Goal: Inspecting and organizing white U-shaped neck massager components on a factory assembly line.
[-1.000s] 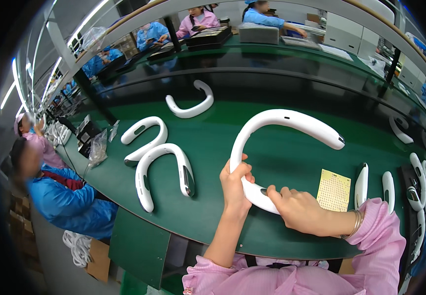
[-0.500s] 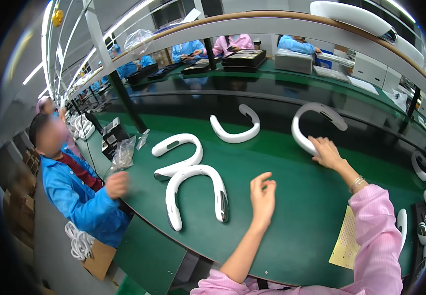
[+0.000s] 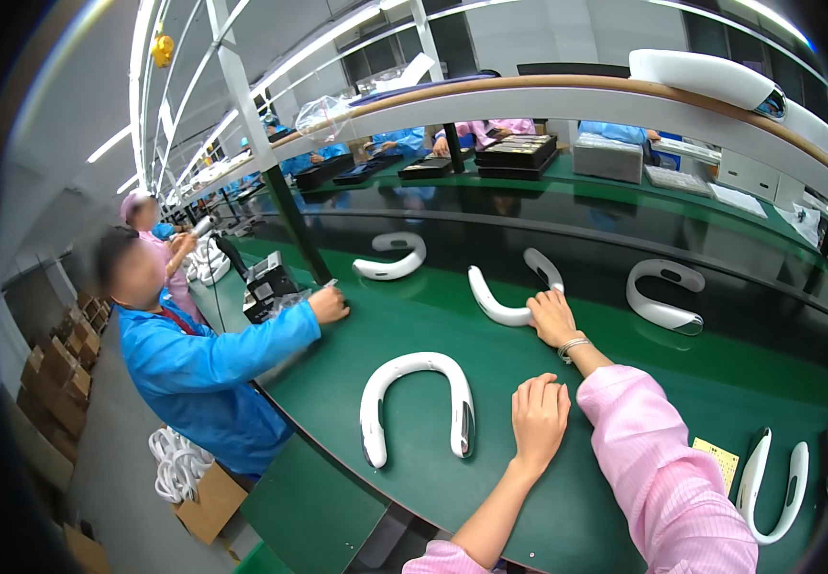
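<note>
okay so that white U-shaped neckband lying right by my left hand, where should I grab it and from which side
Probably grip the white U-shaped neckband at the curved middle of its arch, coming down from above. It lies flat on the green table with both arms pointing toward you, so the arch is the balanced point, and fingers can pinch across it there. Your left hand rests flat beside its right arm; the arch lies up and left of that hand.
</note>
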The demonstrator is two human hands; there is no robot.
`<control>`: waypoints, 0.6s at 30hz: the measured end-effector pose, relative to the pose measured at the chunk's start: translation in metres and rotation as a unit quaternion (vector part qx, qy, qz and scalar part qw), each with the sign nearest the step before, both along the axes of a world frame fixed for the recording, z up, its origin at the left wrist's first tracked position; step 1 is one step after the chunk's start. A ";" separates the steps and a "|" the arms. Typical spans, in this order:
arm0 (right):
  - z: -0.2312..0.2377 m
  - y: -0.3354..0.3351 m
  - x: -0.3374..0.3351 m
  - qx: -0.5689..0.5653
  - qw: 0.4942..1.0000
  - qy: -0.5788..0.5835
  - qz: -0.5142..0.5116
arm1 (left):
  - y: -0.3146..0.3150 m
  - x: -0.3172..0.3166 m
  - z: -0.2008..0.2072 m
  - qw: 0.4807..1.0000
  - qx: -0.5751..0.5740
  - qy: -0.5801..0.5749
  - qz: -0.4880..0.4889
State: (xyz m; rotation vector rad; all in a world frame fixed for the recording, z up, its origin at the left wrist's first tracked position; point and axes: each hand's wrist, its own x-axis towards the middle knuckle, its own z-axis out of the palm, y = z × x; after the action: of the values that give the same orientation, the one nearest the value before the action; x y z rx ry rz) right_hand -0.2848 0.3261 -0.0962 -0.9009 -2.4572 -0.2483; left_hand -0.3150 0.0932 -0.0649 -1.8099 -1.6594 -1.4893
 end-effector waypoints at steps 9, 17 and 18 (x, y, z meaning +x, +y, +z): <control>0.148 -0.145 0.150 -0.175 0.967 -0.007 0.183 | -0.020 -0.015 0.039 0.999 -0.012 -0.025 -0.019; 0.148 -0.261 0.276 -0.366 0.841 0.371 0.141 | -0.067 0.055 0.078 0.918 -0.093 -0.163 -0.348; 0.138 -0.271 0.280 -0.359 0.827 0.411 0.134 | -0.075 0.061 0.077 0.880 -0.157 -0.265 -0.360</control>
State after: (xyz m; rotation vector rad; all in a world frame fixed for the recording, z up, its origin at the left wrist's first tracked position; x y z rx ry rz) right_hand -0.0047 0.0548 0.0418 -0.6877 -1.7625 1.0267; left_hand -0.2538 0.0187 0.0121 -2.5589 -1.5785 -2.3014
